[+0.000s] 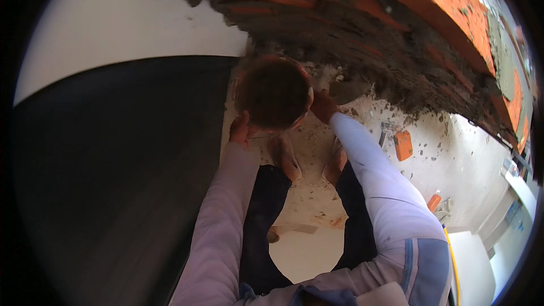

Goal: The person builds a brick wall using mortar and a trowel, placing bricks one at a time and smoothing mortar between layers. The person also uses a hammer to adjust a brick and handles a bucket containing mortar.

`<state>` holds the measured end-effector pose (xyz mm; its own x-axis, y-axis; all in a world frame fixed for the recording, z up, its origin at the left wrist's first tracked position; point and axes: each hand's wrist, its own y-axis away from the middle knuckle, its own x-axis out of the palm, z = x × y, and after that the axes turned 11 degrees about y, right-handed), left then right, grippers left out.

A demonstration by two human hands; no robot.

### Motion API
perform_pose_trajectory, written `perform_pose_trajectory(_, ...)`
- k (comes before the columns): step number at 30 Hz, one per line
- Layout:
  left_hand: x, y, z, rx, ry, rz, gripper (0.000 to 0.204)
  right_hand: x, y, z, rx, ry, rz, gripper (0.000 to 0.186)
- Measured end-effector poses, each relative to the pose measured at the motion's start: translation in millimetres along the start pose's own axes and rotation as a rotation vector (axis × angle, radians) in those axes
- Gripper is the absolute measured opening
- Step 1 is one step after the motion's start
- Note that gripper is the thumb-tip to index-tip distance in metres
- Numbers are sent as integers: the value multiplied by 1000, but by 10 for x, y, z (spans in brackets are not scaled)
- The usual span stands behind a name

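Observation:
A round bucket (275, 93) with dark, mortar-like stuff inside is in front of me, over the floor beside the brick wall. My left hand (239, 129) grips its near left rim, fingers closed. On the right side, my right hand (323, 106) is closed at the rim, its fingers partly in shadow. A grey trowel blade (348, 92) sticks out just beyond that hand. Whether the right hand also holds the trowel's handle, I cannot tell. The bucket's lower part is hidden from above.
A rough brick wall (317, 11) smeared with mortar runs along the far side to the right. A dark panel (119, 164) fills the left. On the debris-strewn floor lie an orange brick piece (403, 145) and a hammer-like tool (386, 131). My feet stand close behind the bucket.

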<state>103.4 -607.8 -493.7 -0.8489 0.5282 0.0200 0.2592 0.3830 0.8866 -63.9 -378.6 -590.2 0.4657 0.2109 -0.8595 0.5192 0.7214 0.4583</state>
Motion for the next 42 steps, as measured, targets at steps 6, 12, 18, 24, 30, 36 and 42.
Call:
perform_pose_trajectory(6,338,110,-391,346,-259,-28,58,-451,418,180,-317,479,321,26)
perform_pose_trajectory(12,220,1453,-656,361,-211,-84,56,-1559,1918,-208,-139,26,71,29)
perform_pose_trajectory(18,-174,2884,-1338,500,-640,-162,58,-4182,3263,0,88,-1200,771,54)
perform_pose_trajectory(24,-85,4512,-1979,753,-530,-93,49,-5891,3967,484,-434,-1255,927,79)
perform_pose_trajectory(30,-15,5405,-2267,872,-411,-64,44,-6377,3802,813,-270,-1293,1124,51)
perform_pose_trajectory(36,56,5933,-2749,942,-446,-61,44,-6710,3738,1345,-555,283,61,59)
perform_pose_trajectory(42,286,5885,-2972,1110,-517,57,36,-6605,3305,1442,-462,391,108,24)
